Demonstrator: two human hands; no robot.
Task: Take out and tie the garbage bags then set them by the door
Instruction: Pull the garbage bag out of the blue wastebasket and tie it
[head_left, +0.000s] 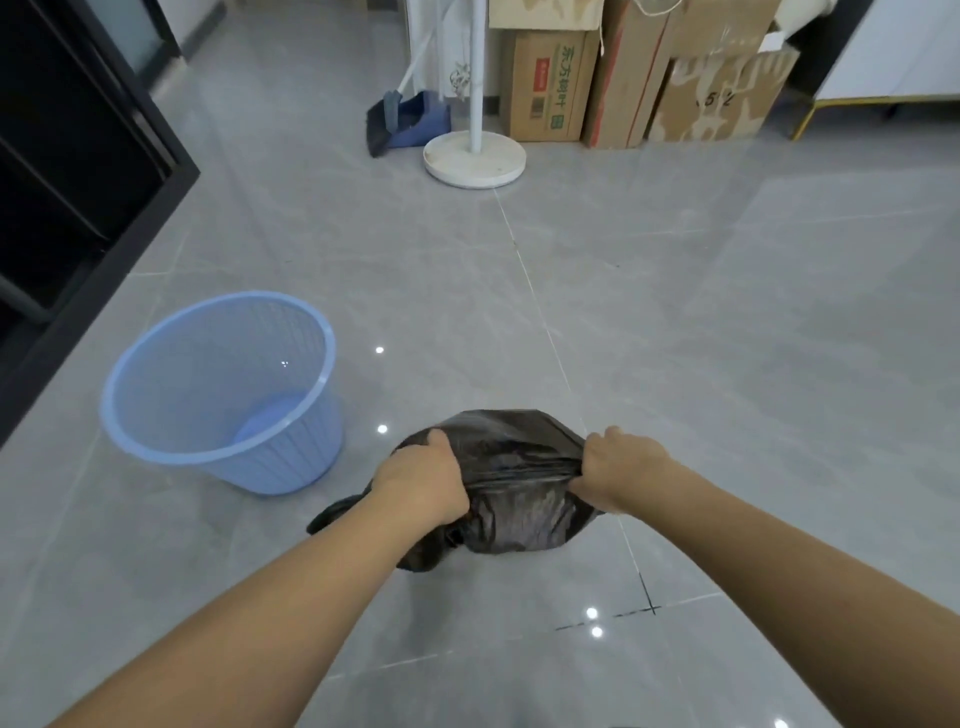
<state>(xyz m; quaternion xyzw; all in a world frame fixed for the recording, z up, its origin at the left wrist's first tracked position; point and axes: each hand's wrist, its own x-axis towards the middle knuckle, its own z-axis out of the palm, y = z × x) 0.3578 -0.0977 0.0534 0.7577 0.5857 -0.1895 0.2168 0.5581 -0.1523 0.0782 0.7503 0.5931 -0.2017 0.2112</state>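
Observation:
A black garbage bag (511, 499) sits low over the grey tiled floor in front of me. My left hand (423, 480) grips the bag's top edge on its left side, fingers curled into the plastic. My right hand (621, 470) grips the top edge on the right side, and the plastic is stretched taut between the two hands. A loose flap of the bag trails out to the lower left. The blue plastic wastebasket (223, 395) stands to the left of the bag, with no liner inside it.
A black cabinet frame (88, 171) lines the left side. Far ahead stand a white pole stand with a round base (475, 156), a blue dustpan and broom (410, 122), and several cardboard boxes (639, 78). A white cabinet with gold legs (878, 67) is at the far right.

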